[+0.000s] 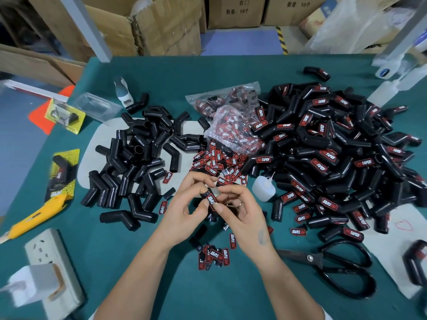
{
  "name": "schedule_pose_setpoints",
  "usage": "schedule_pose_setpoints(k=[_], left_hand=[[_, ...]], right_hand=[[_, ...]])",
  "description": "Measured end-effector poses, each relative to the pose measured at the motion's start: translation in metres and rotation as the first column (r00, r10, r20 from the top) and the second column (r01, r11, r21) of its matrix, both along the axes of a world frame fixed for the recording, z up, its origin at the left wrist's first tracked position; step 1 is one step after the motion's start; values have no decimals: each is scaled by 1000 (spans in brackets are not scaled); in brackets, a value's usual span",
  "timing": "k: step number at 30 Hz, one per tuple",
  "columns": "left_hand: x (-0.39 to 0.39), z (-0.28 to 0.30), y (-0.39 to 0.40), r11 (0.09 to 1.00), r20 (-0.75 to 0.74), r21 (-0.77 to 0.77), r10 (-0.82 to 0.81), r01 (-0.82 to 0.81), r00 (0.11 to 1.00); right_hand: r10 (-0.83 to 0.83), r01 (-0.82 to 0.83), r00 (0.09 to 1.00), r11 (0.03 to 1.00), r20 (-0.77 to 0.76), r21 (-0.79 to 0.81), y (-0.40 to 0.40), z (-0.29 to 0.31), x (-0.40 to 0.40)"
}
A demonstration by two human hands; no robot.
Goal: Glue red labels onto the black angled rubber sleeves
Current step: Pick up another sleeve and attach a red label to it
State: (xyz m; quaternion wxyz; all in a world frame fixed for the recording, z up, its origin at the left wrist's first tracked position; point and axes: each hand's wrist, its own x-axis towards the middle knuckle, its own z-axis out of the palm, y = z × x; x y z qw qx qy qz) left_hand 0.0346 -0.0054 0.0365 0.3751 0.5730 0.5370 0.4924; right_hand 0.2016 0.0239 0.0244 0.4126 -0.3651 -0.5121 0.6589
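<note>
Both hands hold one black angled rubber sleeve [209,210] above the green table [147,262], near its front middle. A red label [212,200] lies on the sleeve's upper end. My left hand [187,206] grips the sleeve from the left, thumb beside the label. My right hand [240,211] pinches it from the right, thumb tip at the label's lower end. A heap of unlabelled sleeves [136,162] lies to the left, a larger heap of labelled sleeves [328,153] to the right. Loose red labels [217,165] lie just beyond my hands, and more labels [213,255] lie nearer me.
A small glue bottle [263,187] stands right of my hands. Black scissors [335,266] lie front right, a yellow utility knife [34,215] and a power strip [50,271] front left. Plastic bags of labels [231,116] sit mid-table. Cardboard boxes [157,24] stand behind.
</note>
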Motion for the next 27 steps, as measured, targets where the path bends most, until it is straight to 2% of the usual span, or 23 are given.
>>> schedule_pose_setpoints(k=[4, 8, 11, 22, 27], left_hand=[[-5, -1, -1, 999, -35, -2, -37, 37, 999], [-4, -3, 0, 1000, -79, 13, -12, 13, 997], [-2, -6, 0, 1000, -52, 26, -3, 4, 999], [3, -7, 0, 1000, 180, -15, -1, 4, 984], [3, -11, 1, 998, 137, -45, -32, 38, 990]], right_hand=[[-49, 46, 998, 997, 50, 62, -1, 0, 1], [-198, 123, 958, 938, 210, 324, -4, -2, 2], [-253, 139, 940, 895, 228, 423, -6, -2, 1], [-136, -11, 951, 884, 279, 468, -4, -6, 2], [-184, 41, 950, 874, 252, 484, -5, -6, 0]])
